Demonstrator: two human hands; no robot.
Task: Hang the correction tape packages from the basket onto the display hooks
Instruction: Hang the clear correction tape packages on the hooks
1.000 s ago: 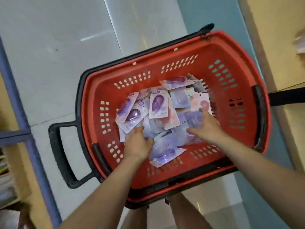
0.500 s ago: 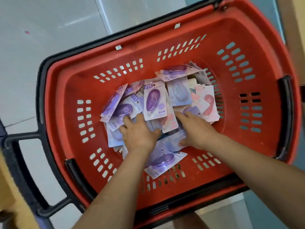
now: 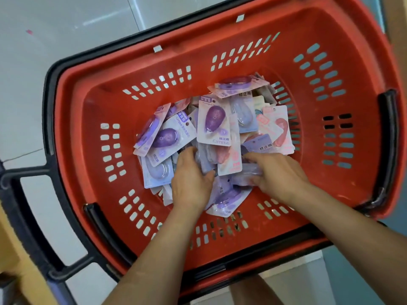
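A red basket (image 3: 72,111) with a black rim stands on the floor below me. In its middle lies a loose pile of correction tape packages: purple ones (image 3: 212,124), a pink one (image 3: 279,128) and pale blue ones (image 3: 157,172). Both my hands are down in the near side of the pile. My left hand (image 3: 189,183) curls its fingers and thumb round a pale package (image 3: 203,161). My right hand (image 3: 279,175) pinches a lavender package (image 3: 248,170) between thumb and fingers. No display hooks are in view.
The basket's black pull handle (image 3: 33,194) sticks out to the left over grey floor tiles (image 3: 66,29). A wooden shelf edge (image 3: 13,249) shows at the lower left, a beige panel (image 3: 398,23) at the top right. My legs (image 3: 253,291) are just behind the basket.
The view has come much closer to the basket. Both hands have dug further into the pile and closed on packages; the right hand has shifted left toward the middle.
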